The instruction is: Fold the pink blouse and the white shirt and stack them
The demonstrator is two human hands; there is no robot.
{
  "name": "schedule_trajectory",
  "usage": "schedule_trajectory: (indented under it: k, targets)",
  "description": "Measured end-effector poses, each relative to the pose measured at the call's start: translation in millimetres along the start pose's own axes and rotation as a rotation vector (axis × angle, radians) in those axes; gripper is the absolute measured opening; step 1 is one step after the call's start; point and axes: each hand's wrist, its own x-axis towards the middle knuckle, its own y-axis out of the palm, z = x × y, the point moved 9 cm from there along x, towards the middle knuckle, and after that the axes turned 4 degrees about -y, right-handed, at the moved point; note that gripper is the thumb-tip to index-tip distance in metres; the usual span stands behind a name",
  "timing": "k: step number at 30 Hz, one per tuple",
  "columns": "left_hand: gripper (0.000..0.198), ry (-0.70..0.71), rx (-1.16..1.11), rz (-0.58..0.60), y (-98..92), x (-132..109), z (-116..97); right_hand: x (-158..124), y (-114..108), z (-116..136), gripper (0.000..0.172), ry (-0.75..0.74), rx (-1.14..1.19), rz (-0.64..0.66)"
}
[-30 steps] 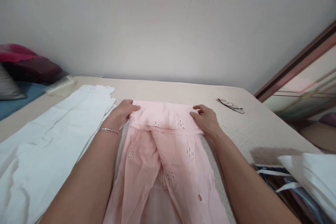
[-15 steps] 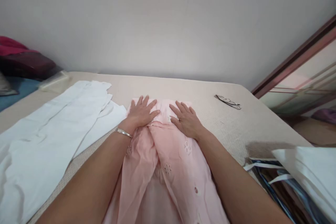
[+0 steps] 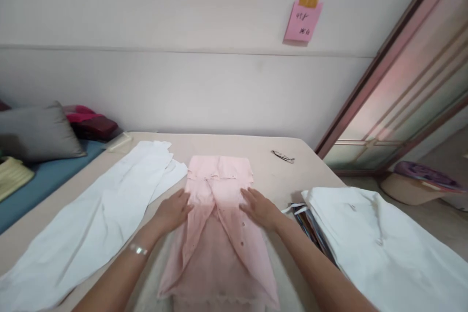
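A pale pink garment (image 3: 223, 263) with small cut-out eyelets lies lengthwise on the cream-covered table (image 3: 310, 175). Its far end is folded over into a straight band, and two side panels slant inward below that. My left hand (image 3: 175, 209) rests at the garment's left edge, fingers stretched out and slightly blurred. On the opposite edge, my right hand (image 3: 259, 207) touches the cloth with its fingers apart. Neither hand appears to grip the fabric. A bracelet (image 3: 138, 249) is on my left wrist.
Left of the garment lies a long white garment (image 3: 109, 204). White cloth (image 3: 380, 239) is stacked over darker fabric (image 3: 310, 224) at right. Eyeglasses (image 3: 283, 157) sit toward the back. A grey cushion (image 3: 40, 131) is at far left; a pink note (image 3: 303, 22) hangs on the wall.
Both hands have left the folded band at the far end and come nearer me, to the garment's side edges. The view has tilted up, showing more wall and the pink note.
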Motion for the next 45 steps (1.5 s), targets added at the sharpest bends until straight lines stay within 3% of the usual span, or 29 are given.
schedule_trajectory:
  k: [2,4,7,10,15,25,29,33,35,37,40,43,45]
  targets:
    - [0.04,-0.137,0.03,-0.035,9.9,-54,27,-61,-2,10,0.055,0.018,-0.013,-0.076]
    - [0.039,-0.247,0.032,-0.05,16.8,-90,42,-107,3,12,0.044,0.14,-0.011,-0.076]
    - [0.039,-0.316,-0.024,0.06,28.1,-105,41,-140,11,6,0.036,0.387,-0.01,-0.029]
    - [0.038,-0.304,-0.038,0.155,32.3,-96,27,-138,25,7,0.037,0.47,0.099,0.044]
    - [0.029,-0.301,-0.041,0.162,31.9,-85,16,-118,48,16,0.026,0.349,0.21,0.133]
    - [0.015,-0.284,-0.1,0.208,29.3,-83,31,-123,53,6,0.016,0.298,0.285,0.182]
    - [0.022,-0.29,-0.242,0.299,40.1,-93,38,-131,58,7,0.018,0.324,0.534,0.228]
    - [0.019,-0.28,-0.429,0.397,53.8,-104,33,-139,65,24,0.02,0.322,0.785,0.353]
    - [0.013,-0.24,-0.379,0.41,54.1,-105,27,-142,66,28,0.022,0.36,0.692,0.409]
    - [0.01,-0.196,-0.279,0.404,50.6,-106,21,-142,59,24,0.024,0.38,0.449,0.411]
    - [0.014,-0.142,-0.124,0.342,37.9,-107,21,-139,32,14,0.036,0.351,0.119,0.278]
    - [0.015,-0.111,-0.023,0.246,21.6,-114,29,-143,7,2,0.041,0.318,0.047,0.142]
    - [0.01,-0.036,-0.012,0.218,15.6,-124,24,-147,-1,5,0.029,0.234,0.078,0.107]
